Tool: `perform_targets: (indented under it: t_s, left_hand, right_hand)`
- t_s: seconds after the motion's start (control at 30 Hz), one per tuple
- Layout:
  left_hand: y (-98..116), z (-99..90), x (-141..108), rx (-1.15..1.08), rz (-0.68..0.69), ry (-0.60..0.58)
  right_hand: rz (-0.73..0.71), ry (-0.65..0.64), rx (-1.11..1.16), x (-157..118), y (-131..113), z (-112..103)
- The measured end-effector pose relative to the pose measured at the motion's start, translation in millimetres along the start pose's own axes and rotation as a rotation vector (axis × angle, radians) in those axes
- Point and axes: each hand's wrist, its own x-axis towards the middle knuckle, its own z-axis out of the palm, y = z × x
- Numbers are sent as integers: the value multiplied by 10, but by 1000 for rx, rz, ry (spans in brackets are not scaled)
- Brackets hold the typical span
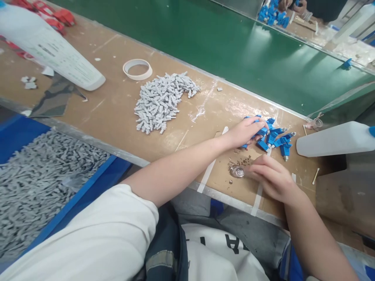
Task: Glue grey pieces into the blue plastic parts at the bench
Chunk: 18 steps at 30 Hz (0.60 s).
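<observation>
My left hand (pixel 245 132) is closed at the left end of a small heap of blue plastic parts (pixel 274 138). A blue piece shows at its fingertips; exactly how it is gripped is partly hidden. Close to me, my right hand (pixel 271 175) is held with its fingers pinched together, slightly blurred, beside a small round clear container (pixel 236 171). What the pinch holds, if anything, I cannot make out. Tiny dark metal-looking bits (pixel 242 160) lie scattered behind the container, and one small round piece (pixel 231 182) lies in front of it.
A pile of grey parts (pixel 162 101) and a tape roll (pixel 137 70) lie left on the brown bench. White bottles stand at left (pixel 67 58) and right (pixel 334 138). A blue bin (pixel 70 212) of grey parts is lower left. Behind runs a green belt (pixel 190 35); a co-worker's hands (pixel 293 5) are beyond.
</observation>
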Motion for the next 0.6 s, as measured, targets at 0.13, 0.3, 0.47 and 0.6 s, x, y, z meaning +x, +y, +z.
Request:
perform_targets:
  t_s: [0.13, 0.3, 0.47, 0.6]
  left_hand:
    - [-10, -1, -31, 41, 18, -42]
    - [-60, -10, -32, 109, 11, -48]
    - [-107, -5, -24, 137, 14, -48]
    - [-123, 13, -38, 226, 34, -20]
  right_hand:
    - [164, 505, 26, 11, 94, -7]
    - [442, 732, 72, 67, 148, 12]
    - [518, 750, 140, 80, 192, 42]
    - [528, 720, 185, 76, 246, 107]
